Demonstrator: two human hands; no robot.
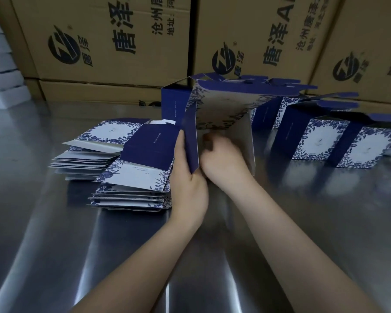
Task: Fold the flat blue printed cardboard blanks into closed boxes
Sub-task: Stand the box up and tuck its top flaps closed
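— What's nearest on the steel table (54, 222)?

— Two bare forearms reaching in; the left hand (187, 177) is clamped on the dark blue side panel of a half-formed box (219, 109); the right hand (221, 154) is tucked under that box, fingers curled and blurred, so I cannot tell whether it grips anything.

— And the blanks?

— A stack of flat blanks (131, 168) lies just left of the held box; three opened boxes (314, 138) with flaps up stand to its right; brown printed cartons (113, 41) are stacked behind it.
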